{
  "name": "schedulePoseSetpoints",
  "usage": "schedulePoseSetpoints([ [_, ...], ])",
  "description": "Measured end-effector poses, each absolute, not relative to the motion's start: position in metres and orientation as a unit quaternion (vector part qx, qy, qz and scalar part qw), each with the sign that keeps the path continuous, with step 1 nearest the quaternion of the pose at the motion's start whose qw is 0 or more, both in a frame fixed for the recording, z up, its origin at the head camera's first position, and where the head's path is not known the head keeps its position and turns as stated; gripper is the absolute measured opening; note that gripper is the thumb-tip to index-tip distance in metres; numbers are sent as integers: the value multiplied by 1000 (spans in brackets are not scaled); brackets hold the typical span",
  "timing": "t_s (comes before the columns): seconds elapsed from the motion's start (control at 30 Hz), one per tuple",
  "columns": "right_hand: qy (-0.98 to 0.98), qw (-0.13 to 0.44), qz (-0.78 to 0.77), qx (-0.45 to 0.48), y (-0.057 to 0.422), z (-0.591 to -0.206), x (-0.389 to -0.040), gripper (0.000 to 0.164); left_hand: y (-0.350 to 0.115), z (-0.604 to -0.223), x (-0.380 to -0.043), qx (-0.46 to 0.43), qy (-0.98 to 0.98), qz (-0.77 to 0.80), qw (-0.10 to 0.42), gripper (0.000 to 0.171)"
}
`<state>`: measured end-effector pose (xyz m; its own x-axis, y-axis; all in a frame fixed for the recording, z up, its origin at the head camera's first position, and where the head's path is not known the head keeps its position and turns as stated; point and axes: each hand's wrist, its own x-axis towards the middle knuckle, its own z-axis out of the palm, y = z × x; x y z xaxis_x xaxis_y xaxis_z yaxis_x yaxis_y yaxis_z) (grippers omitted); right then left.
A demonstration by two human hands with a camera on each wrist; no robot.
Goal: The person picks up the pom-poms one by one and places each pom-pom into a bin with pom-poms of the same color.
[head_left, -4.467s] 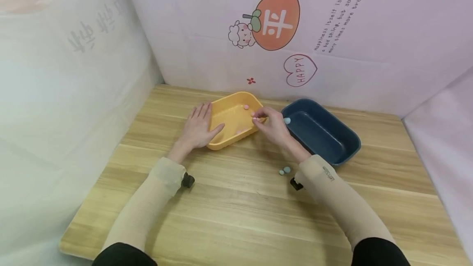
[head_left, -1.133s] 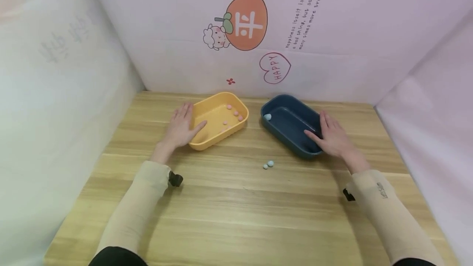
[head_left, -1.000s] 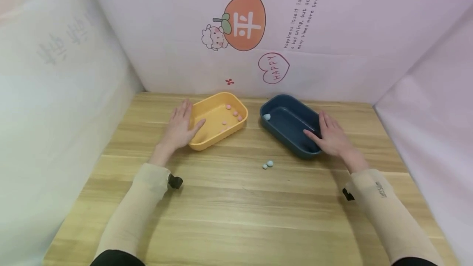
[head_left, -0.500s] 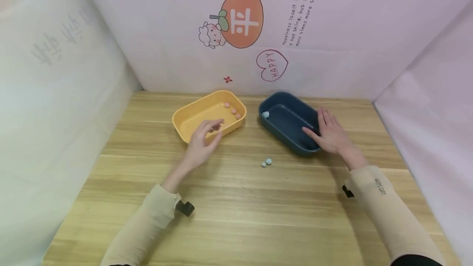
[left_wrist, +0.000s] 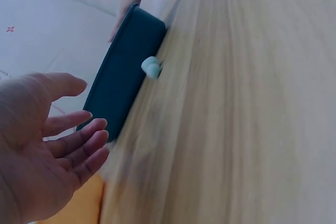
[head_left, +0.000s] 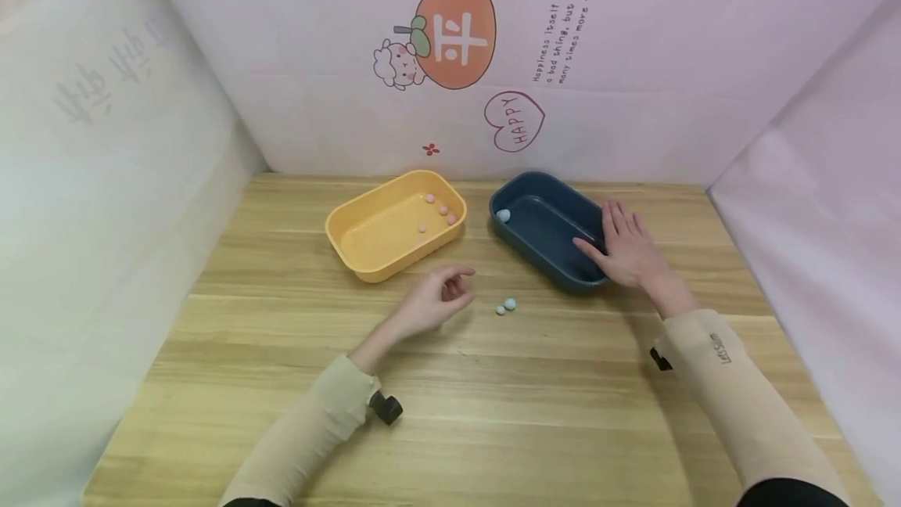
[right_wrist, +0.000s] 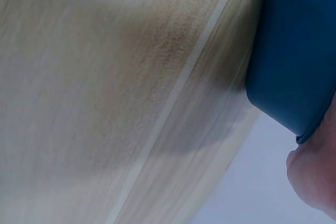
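Note:
Two small pale blue balls (head_left: 505, 307) lie side by side on the wooden table, in front of the dark blue tray (head_left: 545, 253). Just to their left is my left hand (head_left: 436, 302), fingers loosely bent with a gap between thumb and fingertips; the left wrist view shows nothing in it. My right hand (head_left: 631, 253) rests on the tray's right end, thumb over the inside and the other fingers straight along the outside. Inside that tray, at its left end, sits another pale blue ball (head_left: 503, 215).
A yellow tray (head_left: 352, 255) holding several small pink balls (head_left: 443, 210) stands left of the blue one, behind my left hand. White printed cloth (head_left: 317, 100) hangs behind the table and along both sides.
My right hand has left the yellow tray for the blue tray's right end. More recently my left hand let go of the yellow tray and moved right, towards the two loose balls.

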<state>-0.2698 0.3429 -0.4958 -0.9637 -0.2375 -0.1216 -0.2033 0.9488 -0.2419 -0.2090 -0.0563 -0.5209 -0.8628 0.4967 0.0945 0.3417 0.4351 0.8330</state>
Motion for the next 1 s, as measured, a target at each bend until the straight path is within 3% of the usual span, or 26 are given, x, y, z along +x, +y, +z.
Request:
schedulePoseSetpoints([
  [0.43,985,66,-116,-112,339,-492,-268,108,-26,-528,-208,235,837,477,133,46],
  [1.0,984,60,-129,-112,344,-499,-269,109,-12,-568,-208,278,836,472,25,27],
])
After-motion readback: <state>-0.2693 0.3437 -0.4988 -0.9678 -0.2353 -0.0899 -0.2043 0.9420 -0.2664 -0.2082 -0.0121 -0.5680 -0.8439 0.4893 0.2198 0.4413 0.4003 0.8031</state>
